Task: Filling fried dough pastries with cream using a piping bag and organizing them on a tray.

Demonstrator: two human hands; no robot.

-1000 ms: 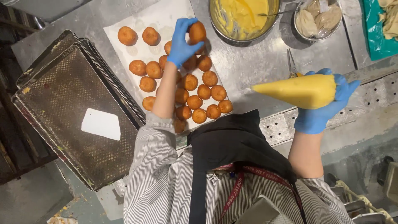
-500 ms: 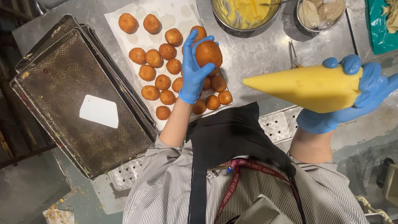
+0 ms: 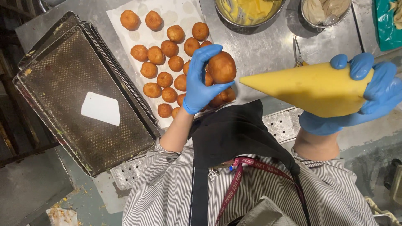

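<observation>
above the steel tabletop (image 3: 268, 46) | left hand (image 3: 200, 81) grip closed on a round golden pastry ball (image 3: 222, 67), lifted over the paper sheet of balls (image 3: 167, 62) | right hand (image 3: 360, 98) wrapped around yellow piping bag (image 3: 310, 88) | bag's long axis level, tip pointing left at the ball, just apart

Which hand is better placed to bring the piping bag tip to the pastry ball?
The right hand: it grips the yellow piping bag, tip aimed at the ball held in the left hand.

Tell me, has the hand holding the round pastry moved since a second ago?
Yes. The left hand lifted the pastry off the paper sheet, rightward toward the piping bag.
</observation>
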